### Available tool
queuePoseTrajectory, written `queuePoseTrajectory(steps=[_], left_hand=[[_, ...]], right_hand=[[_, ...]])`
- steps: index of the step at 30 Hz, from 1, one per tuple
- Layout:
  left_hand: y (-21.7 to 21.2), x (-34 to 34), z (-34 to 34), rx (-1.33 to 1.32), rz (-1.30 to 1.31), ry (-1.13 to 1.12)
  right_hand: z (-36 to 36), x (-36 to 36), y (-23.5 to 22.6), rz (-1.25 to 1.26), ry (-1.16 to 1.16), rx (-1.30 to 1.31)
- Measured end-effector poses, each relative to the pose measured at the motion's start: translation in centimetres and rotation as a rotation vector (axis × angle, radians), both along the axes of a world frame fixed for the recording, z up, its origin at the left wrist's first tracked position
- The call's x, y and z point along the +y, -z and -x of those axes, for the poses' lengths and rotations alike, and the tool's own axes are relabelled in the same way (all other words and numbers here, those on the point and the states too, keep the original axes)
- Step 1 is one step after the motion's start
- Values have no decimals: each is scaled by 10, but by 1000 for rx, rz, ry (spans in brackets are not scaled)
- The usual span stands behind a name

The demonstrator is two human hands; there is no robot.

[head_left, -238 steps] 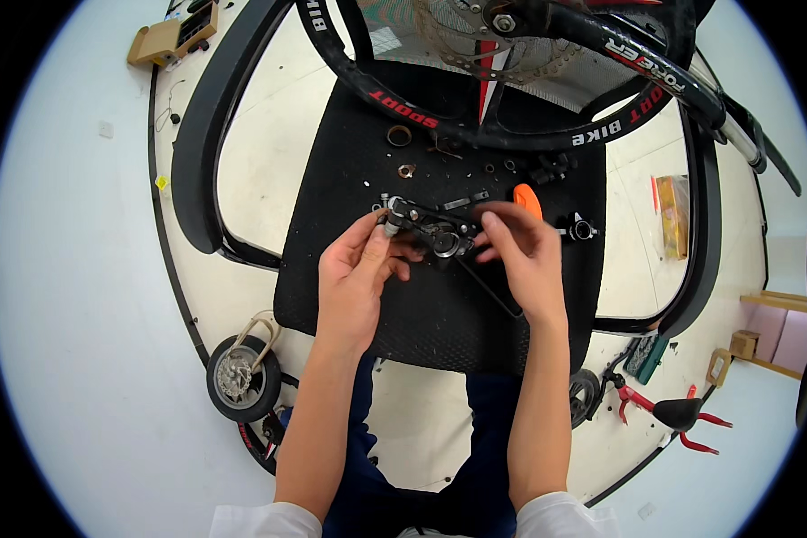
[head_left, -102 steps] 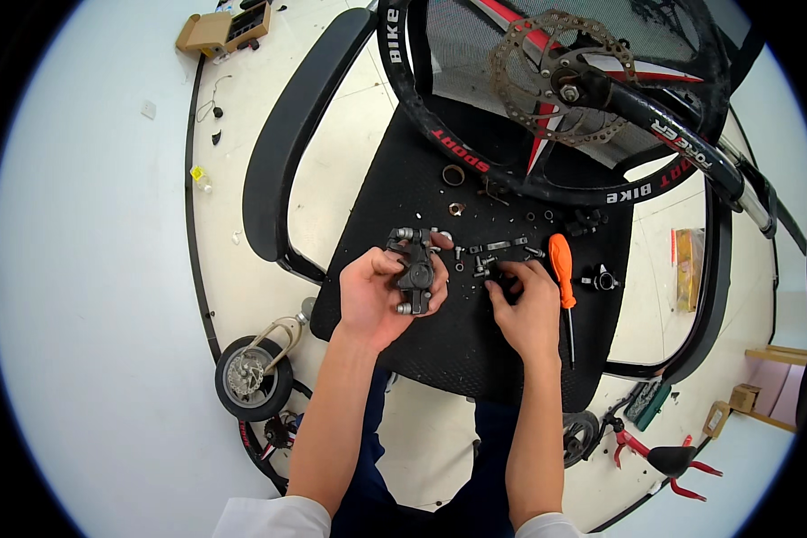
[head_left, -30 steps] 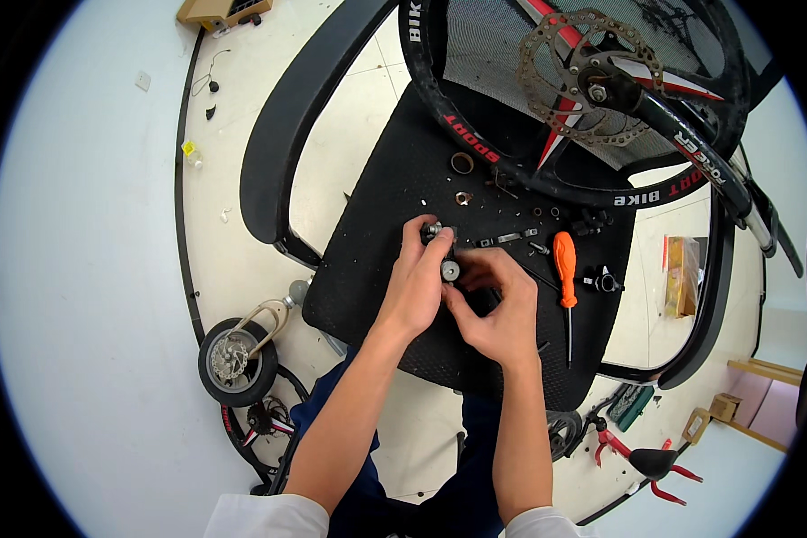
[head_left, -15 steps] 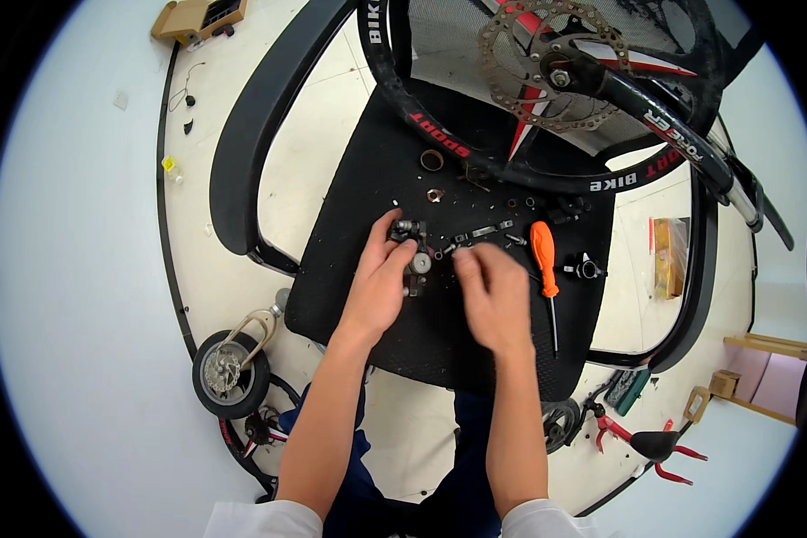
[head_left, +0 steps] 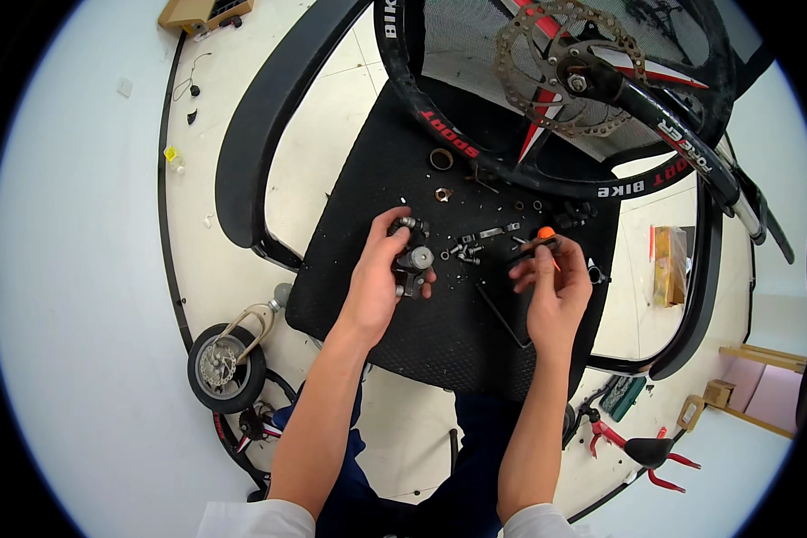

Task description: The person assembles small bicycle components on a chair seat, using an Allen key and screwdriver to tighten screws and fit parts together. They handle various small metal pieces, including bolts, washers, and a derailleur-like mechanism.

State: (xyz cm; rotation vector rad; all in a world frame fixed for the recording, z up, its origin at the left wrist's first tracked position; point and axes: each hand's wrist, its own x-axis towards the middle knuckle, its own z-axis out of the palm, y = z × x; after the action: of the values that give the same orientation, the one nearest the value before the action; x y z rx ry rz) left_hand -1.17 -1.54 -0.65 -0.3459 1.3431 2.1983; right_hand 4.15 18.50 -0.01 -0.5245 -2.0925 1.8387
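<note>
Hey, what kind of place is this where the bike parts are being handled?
Probably a makeshift bicycle repair spot indoors: a bike wheel with a brake disc leans over a black chair seat strewn with small screws.

The right hand (head_left: pixel 554 285) covers most of the screwdriver (head_left: pixel 542 238); only the orange handle end pokes out above the fingers, and the shaft is out of sight. The left hand (head_left: pixel 378 285) wraps the back of the metal part (head_left: pixel 411 260), so its far side is hidden. The screws (head_left: pixel 464 251) on the mat (head_left: pixel 439 332) are too small to tell apart. The wheel (head_left: pixel 547 99) runs off the top edge.
</note>
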Motion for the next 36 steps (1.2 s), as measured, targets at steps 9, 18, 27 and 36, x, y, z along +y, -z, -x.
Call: queuePoseTrajectory(steps=[9,18,27,36], left_hand=[[1,22,-8,-14,82,122],[3,28,-11,-28,78,117],[9,24,-12,-13,111,139],[3,17,-5,-11,121,77]], right_hand=[[3,-19,-6,405,-13,237],[0,-23,-8,224,-160,151],[-2,-27,-4,185,-123,85],[0,2,1,-522,149,-280]])
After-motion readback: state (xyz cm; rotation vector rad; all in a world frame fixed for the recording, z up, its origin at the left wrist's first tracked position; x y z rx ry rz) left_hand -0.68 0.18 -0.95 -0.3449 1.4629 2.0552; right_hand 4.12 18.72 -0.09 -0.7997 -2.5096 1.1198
